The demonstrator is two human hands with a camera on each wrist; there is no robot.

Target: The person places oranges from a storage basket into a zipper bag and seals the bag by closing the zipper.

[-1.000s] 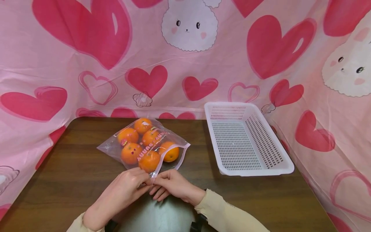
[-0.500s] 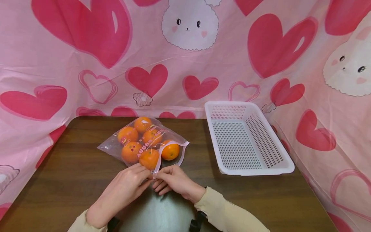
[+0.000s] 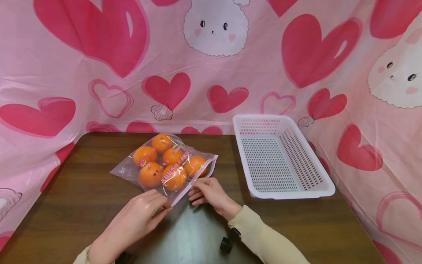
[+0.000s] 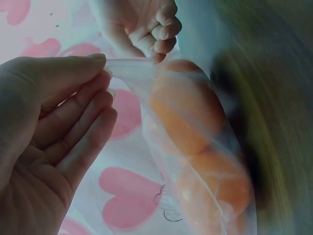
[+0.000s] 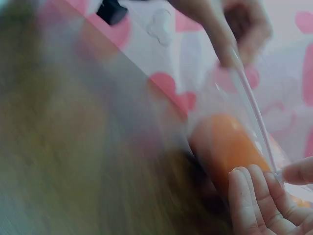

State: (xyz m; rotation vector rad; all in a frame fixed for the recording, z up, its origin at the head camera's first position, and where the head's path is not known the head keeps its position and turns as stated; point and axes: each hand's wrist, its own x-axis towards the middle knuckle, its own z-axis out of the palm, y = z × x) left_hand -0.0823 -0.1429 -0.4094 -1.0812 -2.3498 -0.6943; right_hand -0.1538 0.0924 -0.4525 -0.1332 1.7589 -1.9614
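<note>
Left grip: the left hand [image 3: 140, 216] is pinching the near corner of the bag's pink sealing strip between thumb and straightened fingers; the left wrist view is showing the film clamped at the fingertips [image 4: 100, 66].

Right grip: the right hand [image 3: 211, 192] is pinching the same strip a little farther along, fingers curled and clamped on the edge, knuckles facing the basket side.

Gap between grips: the two hands are sitting near each other, with a short run of strip stretched between them.

Strip's long axis: the sealing strip [image 3: 197, 176] is running on a slant, from the near corner at the left hand up and away to the right, ending at the bag's far right corner.

Bag: the clear bag [image 3: 126, 169] is lying flat on the surface [image 3: 82, 190], spreading away from both grips, beyond and to the left of them.

Oranges: the oranges [image 3: 151, 174] are bunching inside, the nearest one pressing just behind the strip, right beside the right hand's fingers.

Nearer hand: the right hand is lying closer to the unpinched length of the strip; the left is anchoring the corner.

Basket: the white basket [image 3: 324, 190] is standing well apart, to the right of the bag.

Backdrop: a pink heart-printed cloth [image 3: 66, 73] is hanging round the surface.
</note>
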